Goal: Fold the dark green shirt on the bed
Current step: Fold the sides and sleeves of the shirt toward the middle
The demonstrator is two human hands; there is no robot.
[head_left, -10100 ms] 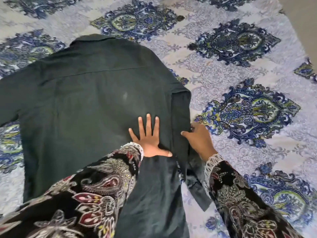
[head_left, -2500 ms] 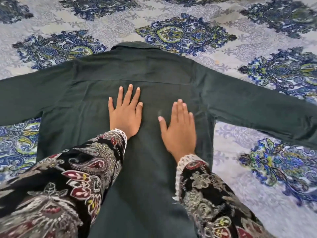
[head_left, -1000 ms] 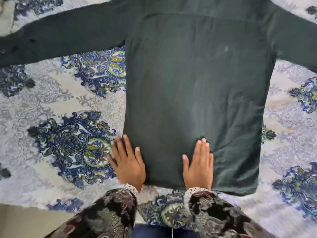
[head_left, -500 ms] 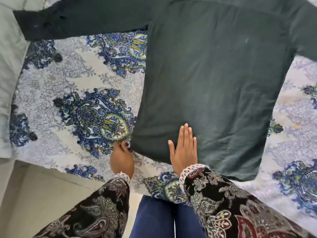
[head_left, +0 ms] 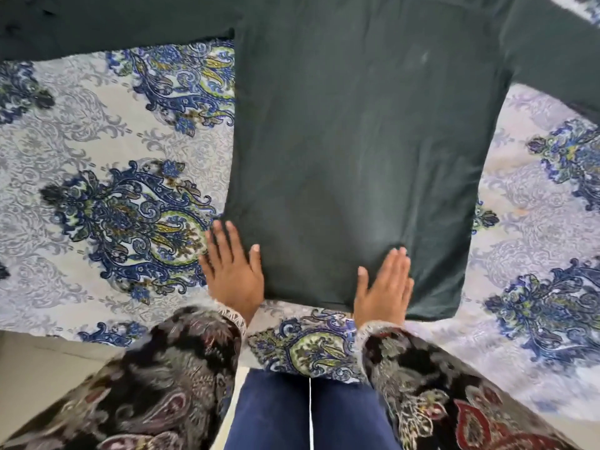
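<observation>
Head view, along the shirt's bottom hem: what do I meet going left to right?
Patterned bedsheet → left hand at the hem's left corner → dark green shirt → right hand flat on the hem.

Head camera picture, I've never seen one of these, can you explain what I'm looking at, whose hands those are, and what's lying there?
The camera sits on a person's head and looks forward and down, so the hands and patterned sleeves are the wearer's own. No machine is involved. A dark green shirt lies spread flat on a bed covered by a blue-and-white patterned bedspread, its sleeves stretched out to both sides. The left hand lies flat at the shirt's near left corner, partly on the bedspread. The right hand lies flat on the shirt's bottom edge. Nothing is gripped; both hands have straight fingers, seemingly smoothing the cloth. The blue below is the wearer's trousers.
</observation>
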